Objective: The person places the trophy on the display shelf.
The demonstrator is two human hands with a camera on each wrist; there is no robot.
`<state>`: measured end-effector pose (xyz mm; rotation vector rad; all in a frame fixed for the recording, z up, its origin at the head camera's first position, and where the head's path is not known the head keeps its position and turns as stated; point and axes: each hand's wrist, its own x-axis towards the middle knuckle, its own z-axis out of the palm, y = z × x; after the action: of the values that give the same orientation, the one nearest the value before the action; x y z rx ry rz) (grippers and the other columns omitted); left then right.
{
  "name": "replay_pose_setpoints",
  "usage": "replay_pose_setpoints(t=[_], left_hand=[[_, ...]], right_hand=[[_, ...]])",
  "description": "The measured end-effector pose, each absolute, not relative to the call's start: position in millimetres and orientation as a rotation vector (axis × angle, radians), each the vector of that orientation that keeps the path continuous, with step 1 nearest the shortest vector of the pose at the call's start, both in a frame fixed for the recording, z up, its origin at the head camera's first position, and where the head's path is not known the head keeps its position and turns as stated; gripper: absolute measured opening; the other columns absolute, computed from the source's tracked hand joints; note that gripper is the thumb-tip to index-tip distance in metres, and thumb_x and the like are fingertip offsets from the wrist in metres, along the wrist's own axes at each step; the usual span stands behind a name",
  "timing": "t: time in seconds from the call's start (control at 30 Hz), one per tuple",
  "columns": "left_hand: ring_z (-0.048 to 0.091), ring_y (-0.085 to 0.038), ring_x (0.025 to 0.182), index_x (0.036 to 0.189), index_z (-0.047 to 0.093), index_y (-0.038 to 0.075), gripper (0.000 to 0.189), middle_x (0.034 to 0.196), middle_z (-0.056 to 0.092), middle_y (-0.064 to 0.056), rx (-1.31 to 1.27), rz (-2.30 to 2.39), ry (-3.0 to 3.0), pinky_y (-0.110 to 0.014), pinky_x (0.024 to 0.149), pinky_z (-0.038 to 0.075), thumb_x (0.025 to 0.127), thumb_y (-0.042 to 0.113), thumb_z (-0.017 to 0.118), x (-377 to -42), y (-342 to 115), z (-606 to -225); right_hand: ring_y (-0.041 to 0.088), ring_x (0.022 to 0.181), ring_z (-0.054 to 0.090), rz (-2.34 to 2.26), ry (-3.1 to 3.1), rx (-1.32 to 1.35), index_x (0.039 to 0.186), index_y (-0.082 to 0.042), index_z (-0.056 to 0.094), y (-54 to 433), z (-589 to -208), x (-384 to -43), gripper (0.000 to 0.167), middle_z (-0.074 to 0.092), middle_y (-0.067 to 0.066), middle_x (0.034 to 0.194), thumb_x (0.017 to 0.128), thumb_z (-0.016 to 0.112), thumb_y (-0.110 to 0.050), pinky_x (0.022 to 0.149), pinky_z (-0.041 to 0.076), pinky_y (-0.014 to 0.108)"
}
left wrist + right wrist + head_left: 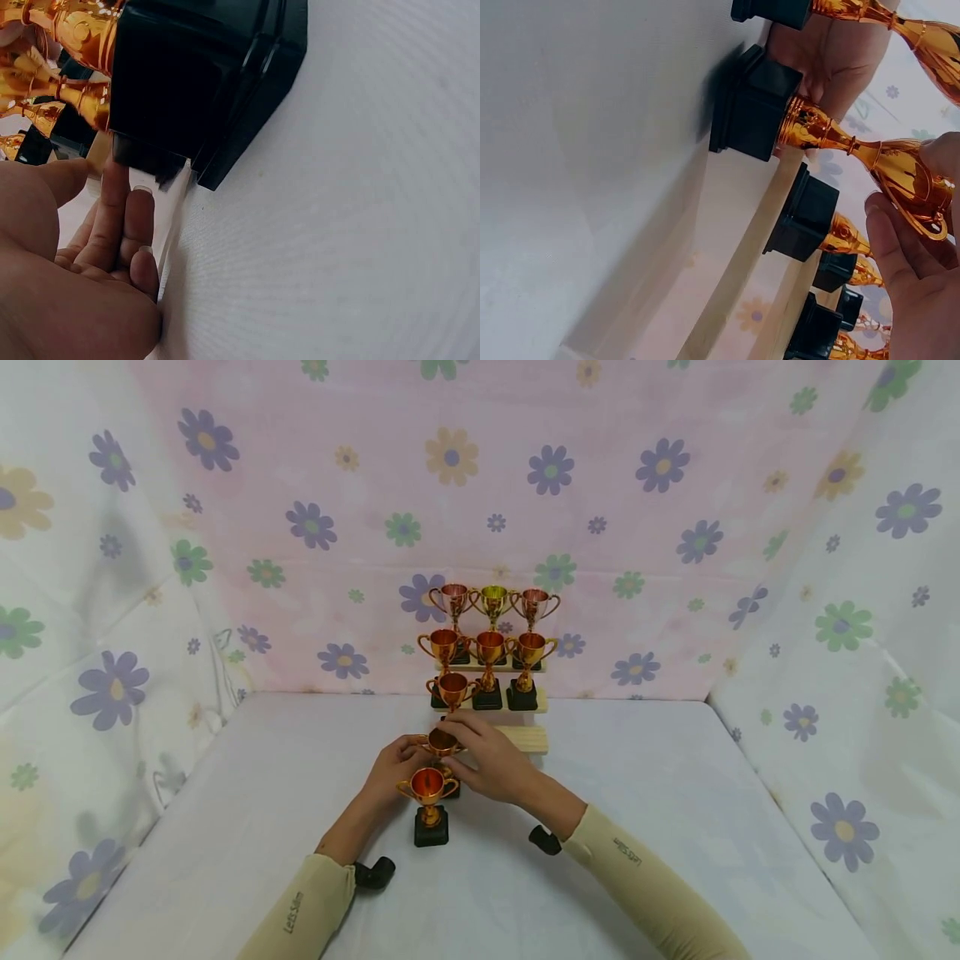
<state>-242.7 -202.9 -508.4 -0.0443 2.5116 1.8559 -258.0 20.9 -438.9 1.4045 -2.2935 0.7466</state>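
My right hand [491, 758] holds a gold trophy cup [900, 172] by its bowl, thumb on one side and fingers by a handle. The black base [757, 109] of this trophy is close over the table. On its other side is my left hand [393, 768], with fingers extended beside the base in the left wrist view. Nearer to me, another gold trophy [430, 810] stands upright on its black base. Straight behind the held cup, one more trophy [453, 689] is at the left end of the lowest wooden step [531, 740].
Three orange-gold trophies [490, 647] stand in a row on the middle step [542, 702]. Above them, the top step [542, 667] bears two reddish cups and a yellow-gold cup [493, 600]. A flowered cloth [600, 568] hangs behind the white table [675, 827].
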Motion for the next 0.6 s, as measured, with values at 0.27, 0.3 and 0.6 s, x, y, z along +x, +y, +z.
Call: replay_pose_setpoints(t=[0.27, 0.3, 0.6], left_hand=[[0.072, -0.029, 0.113, 0.143, 0.057, 0.002, 0.040, 0.124, 0.075, -0.017, -0.053, 1.898, 2.469, -0.039, 0.100, 0.057, 0.109, 0.022, 0.057, -244.1, -202.1, -509.9], [0.072, -0.029, 0.113, 0.143, 0.057, 0.002, 0.039, 0.124, 0.075, -0.017, -0.054, 1.905, 2.460, -0.039, 0.099, 0.057, 0.109, 0.022, 0.057, -244.3, -202.2, -510.2], [0.072, -0.028, 0.113, 0.143, 0.057, 0.003, 0.043, 0.121, 0.076, -0.016, -0.065, 1.909, 2.441, -0.039, 0.099, 0.057, 0.109, 0.029, 0.060, -245.5, -202.5, -510.7]], right_hand=[[0.026, 0.134, 0.059, 0.821, -2.320, 1.368, 0.144, -0.002, 0.060, 33.1, -438.0, -252.4, 0.052, 0.057, 0.017, 0.148, 0.098, 0.078, -0.018, 0.108, 0.052, 0.038], [0.026, 0.134, 0.059, 0.826, -2.325, 1.359, 0.144, -0.002, 0.060, 34.5, -437.9, -251.7, 0.052, 0.057, 0.017, 0.149, 0.098, 0.079, -0.018, 0.107, 0.052, 0.039], [0.027, 0.135, 0.060, 0.929, -2.331, 1.289, 0.144, -0.002, 0.059, 48.8, -436.1, -245.0, 0.056, 0.058, 0.016, 0.150, 0.095, 0.081, -0.017, 0.105, 0.054, 0.042]])
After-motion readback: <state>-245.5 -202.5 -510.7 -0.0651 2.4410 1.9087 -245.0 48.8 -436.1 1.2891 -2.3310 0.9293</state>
